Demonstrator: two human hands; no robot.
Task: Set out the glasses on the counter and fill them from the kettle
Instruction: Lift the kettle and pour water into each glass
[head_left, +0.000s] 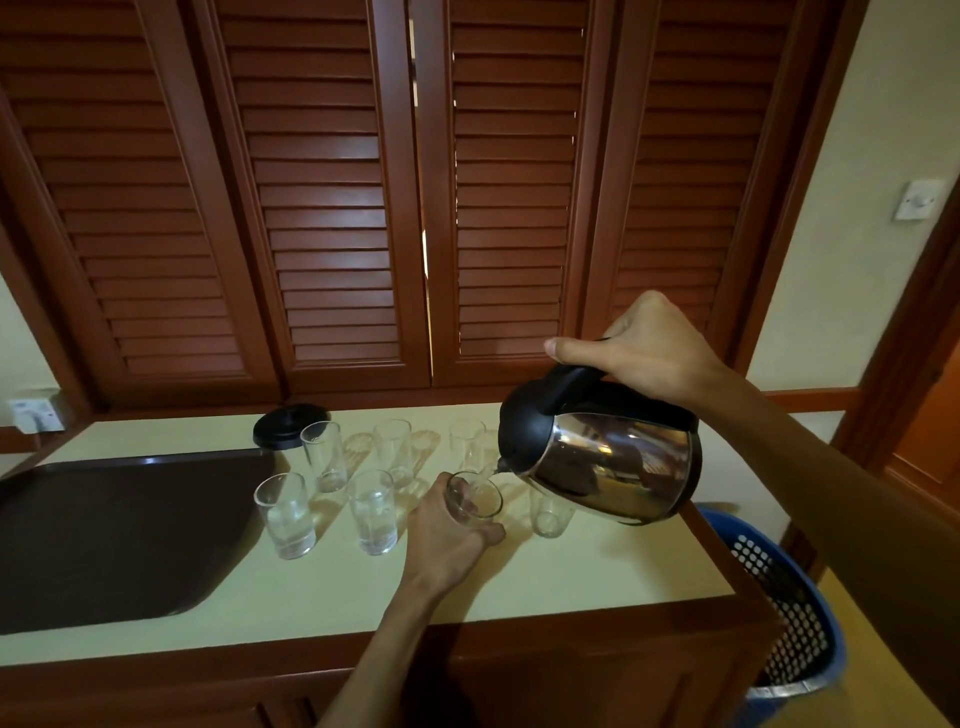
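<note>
— Counter (571, 571)?
— Cream top under louvred doors (332, 208); tray (104, 535) at left, kettle base (288, 426) behind.

— Hands?
— Right hand (649, 353) clamped on the kettle (608, 457) handle, tipping its spout over a glass (480, 500). Left hand (452, 535) wraps that glass, tilted.

— Others?
— Six glasses stand nearby; the front two, one (287, 517) and another (374, 514), hold water.

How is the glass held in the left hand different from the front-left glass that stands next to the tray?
The held glass is tilted toward the kettle spout, gripped by the left hand; the front-left glass stands upright and free on the counter. The held glass is under the spout, being filled; the front-left glass already seems to hold water. Both are clear, plain tumblers.
</note>
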